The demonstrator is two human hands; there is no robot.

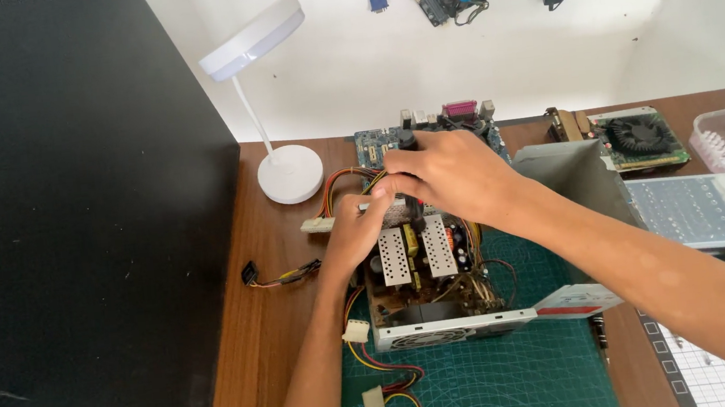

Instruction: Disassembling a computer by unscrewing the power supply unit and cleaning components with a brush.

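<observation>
Under both hands sits an opened grey metal power supply box; right hand fingers clench a black-handled screwdriver, left hand fingers pinch its edge.

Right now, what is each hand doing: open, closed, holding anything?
Left hand: fingers curled at the rear edge of the opened power supply; what it grips cannot be told.
Right hand: closed on a dark screwdriver handle, over the same unit.
</observation>
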